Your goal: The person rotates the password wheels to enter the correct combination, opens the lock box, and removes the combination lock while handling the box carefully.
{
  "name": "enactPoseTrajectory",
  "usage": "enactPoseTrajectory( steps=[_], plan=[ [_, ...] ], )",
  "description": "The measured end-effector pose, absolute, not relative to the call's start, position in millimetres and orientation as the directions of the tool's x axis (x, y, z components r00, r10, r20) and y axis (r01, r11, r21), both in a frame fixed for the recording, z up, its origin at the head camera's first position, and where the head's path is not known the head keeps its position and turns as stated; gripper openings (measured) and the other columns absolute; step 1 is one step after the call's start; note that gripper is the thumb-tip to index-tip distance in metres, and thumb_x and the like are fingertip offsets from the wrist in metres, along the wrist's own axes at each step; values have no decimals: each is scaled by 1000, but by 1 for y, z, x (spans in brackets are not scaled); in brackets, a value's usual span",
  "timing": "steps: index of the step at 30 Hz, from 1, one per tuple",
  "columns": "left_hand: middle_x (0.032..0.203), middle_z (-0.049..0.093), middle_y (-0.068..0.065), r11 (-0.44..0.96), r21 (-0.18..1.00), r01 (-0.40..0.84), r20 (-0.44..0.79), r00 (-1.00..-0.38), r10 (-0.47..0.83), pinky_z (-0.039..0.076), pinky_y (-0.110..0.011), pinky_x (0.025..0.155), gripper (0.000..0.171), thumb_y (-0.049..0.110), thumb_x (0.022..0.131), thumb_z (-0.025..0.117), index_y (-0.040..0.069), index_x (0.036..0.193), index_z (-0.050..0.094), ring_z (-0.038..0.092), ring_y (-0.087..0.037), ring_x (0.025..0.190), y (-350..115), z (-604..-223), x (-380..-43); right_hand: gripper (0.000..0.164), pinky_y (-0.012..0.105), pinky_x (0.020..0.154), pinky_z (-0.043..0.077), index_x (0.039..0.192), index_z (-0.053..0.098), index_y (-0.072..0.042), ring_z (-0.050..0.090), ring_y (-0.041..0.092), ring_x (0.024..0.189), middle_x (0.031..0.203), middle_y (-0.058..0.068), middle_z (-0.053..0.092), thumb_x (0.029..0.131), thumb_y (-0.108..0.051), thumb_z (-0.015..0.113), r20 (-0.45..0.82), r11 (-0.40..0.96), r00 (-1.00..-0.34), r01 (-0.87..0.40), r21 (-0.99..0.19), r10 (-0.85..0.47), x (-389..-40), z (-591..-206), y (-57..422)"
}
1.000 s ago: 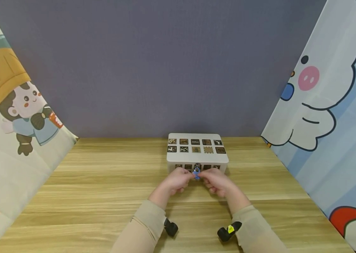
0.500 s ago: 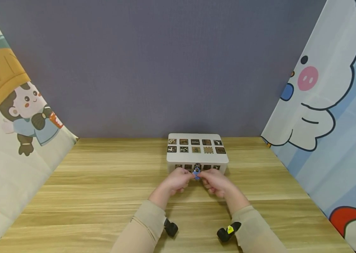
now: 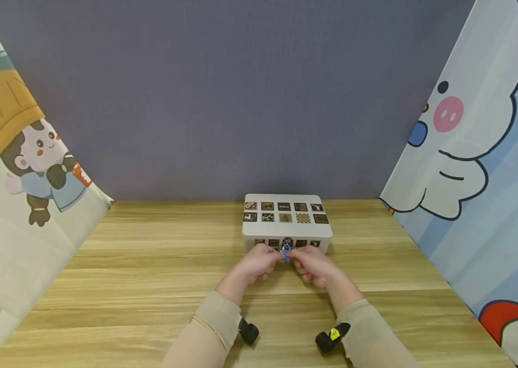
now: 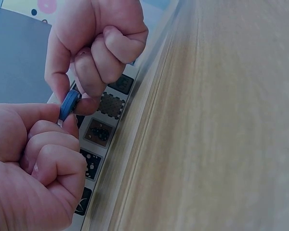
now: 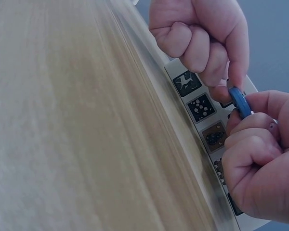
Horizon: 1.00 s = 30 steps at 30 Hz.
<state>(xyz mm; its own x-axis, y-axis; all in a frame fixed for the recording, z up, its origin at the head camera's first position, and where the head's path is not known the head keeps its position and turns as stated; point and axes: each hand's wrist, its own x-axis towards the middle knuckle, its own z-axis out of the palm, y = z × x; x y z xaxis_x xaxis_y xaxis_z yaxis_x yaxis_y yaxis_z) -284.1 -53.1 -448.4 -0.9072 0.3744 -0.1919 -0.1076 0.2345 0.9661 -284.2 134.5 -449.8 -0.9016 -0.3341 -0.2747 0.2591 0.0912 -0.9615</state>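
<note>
A white box (image 3: pixel 282 228) with small dark square pictures on its lid and front stands at the back of the wooden table. At the metal clasp (image 3: pixel 288 240) on its front is a small blue padlock (image 3: pixel 285 252). My left hand (image 3: pixel 257 262) pinches the padlock's left side between thumb and forefinger, other fingers curled in. From the other side my right hand (image 3: pixel 316 265) pinches it the same way. Both wrist views show the padlock's blue body (image 4: pixel 69 104) edge-on between the fingertips, which hide part of it.
The table (image 3: pixel 158 266) reaches back to a grey panel (image 3: pixel 240 102). Cartoon-printed sheets (image 3: pixel 1 245) flank it on the left and right. A black wrist camera (image 3: pixel 248 331) sits at each sleeve cuff.
</note>
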Motion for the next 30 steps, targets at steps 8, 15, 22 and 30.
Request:
enactPoseTrajectory(
  steps=[8,15,22,30],
  plan=[
    [51,36,7,235,966,-110,-195,-905,377,28,-21,38,29,27,91,59,0,101,66,30,-7,40,-53,-447,-283,29,20,35,20,71,49,-3,24,7,40,51,-5,32,88,-24,61,-271,87,-902,257,-962,-336,-283,-449,134],
    [51,36,7,235,966,-110,-194,-907,373,28,-20,38,29,27,92,58,0,101,66,30,-7,40,-53,-447,-282,30,21,35,19,82,54,4,23,7,41,51,-5,32,88,-24,61,-268,81,-903,255,-963,-337,-284,-450,134],
    [51,36,7,242,964,-108,-195,-907,373,28,-21,38,29,27,92,58,0,102,66,30,-7,40,-53,-446,-281,31,21,35,19,87,55,6,23,8,41,51,-5,32,88,-24,61,-275,77,-902,265,-961,-333,-284,-450,135],
    [51,36,7,238,965,-109,-196,-904,380,28,-21,38,30,27,92,58,0,102,66,29,-7,39,-53,-446,-282,34,20,35,20,93,57,7,23,7,41,52,-5,32,88,-27,60,-262,71,-902,253,-965,-344,-284,-450,135]
  ],
)
